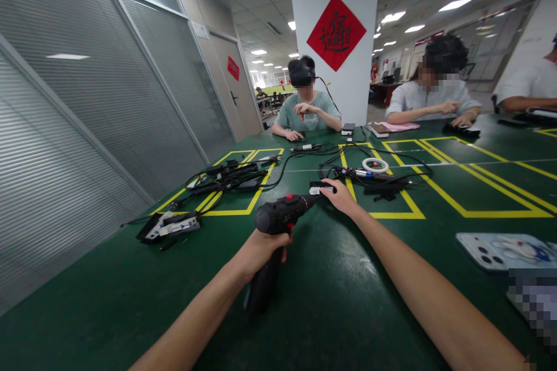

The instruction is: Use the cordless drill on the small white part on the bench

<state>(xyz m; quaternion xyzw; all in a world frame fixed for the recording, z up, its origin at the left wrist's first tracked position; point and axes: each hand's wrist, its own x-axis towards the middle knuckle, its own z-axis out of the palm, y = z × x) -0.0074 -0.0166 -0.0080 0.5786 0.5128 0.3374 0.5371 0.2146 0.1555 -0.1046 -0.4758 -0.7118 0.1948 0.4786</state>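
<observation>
My left hand (264, 249) is wrapped round the grip of a black cordless drill (281, 214) with red buttons. The drill lies level and its chuck points away to the right. Just past the chuck, a small black box-like part (319, 188) with a white label rests on the green table. My right hand (338, 194) holds this part at its right side, fingers curled over its top edge. Whether the drill's tip touches the part cannot be made out.
Piles of black cables and adapters (235, 177) lie at left within yellow tape. Opened casings (169, 226) sit nearer. Right of centre are more cables, a tool and a white tape ring (375, 166). A phone (500, 250) lies at right. Several people sit across the green table (348, 313).
</observation>
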